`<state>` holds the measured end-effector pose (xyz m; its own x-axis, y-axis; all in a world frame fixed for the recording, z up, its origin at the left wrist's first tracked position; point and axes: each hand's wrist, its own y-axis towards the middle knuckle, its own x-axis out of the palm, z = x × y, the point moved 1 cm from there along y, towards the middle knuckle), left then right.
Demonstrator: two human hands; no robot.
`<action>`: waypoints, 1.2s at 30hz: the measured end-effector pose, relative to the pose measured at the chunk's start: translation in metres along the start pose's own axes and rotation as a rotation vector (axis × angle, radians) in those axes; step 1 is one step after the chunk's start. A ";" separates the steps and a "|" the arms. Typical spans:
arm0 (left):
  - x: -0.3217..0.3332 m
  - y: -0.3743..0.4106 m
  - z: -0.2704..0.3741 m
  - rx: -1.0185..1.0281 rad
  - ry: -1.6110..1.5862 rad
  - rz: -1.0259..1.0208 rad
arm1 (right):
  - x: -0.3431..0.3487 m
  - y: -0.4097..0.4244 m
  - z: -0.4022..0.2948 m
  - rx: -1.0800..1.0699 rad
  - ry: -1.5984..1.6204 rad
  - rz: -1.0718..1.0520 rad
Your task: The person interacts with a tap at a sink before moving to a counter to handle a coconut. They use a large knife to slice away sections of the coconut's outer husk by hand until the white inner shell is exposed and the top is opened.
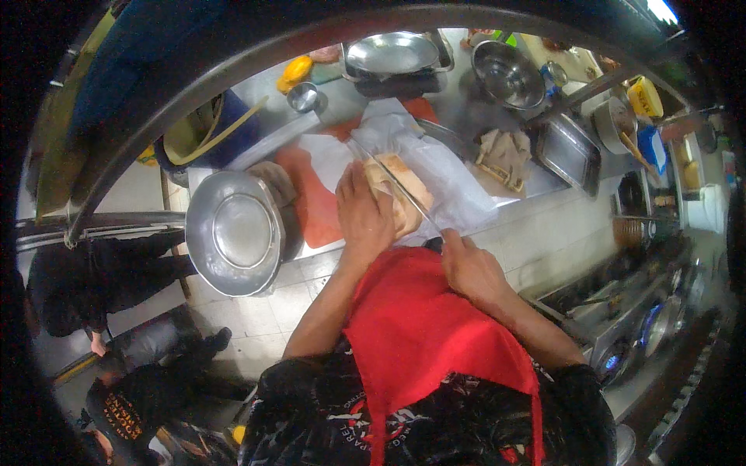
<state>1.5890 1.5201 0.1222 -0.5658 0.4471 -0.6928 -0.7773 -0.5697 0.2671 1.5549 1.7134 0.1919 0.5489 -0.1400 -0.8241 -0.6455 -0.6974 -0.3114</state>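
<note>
A pale tan block of food, possibly bread, lies on white paper or plastic wrapping over a red-orange cutting board. My left hand presses along the block's left side and holds it, with the fingers pointing away from me. My right hand grips the handle of a long knife. The blade runs diagonally across the block's top, from my right fist towards the far left, just beside my left fingers. How deep the edge sits cannot be told.
A large metal bowl stands at the table's left edge. Further back are a small metal cup, a metal tray, and a steel bowl. A crumpled cloth lies right. Lit burners are behind right; people are at left.
</note>
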 end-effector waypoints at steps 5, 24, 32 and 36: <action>-0.003 -0.001 0.011 0.057 0.036 -0.003 | 0.002 0.003 -0.007 0.062 -0.187 -0.019; 0.006 0.006 0.013 0.214 0.039 -0.003 | 0.003 0.053 -0.012 0.028 -0.229 0.001; 0.010 0.014 0.008 0.161 0.069 -0.032 | 0.021 0.066 0.003 0.100 -0.206 -0.008; 0.012 0.010 0.010 0.264 0.074 -0.032 | 0.002 0.048 -0.010 0.119 -0.171 -0.051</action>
<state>1.5716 1.5267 0.1230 -0.5256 0.4046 -0.7483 -0.8448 -0.3520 0.4031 1.5299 1.6725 0.1800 0.4908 0.0215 -0.8710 -0.6827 -0.6116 -0.3998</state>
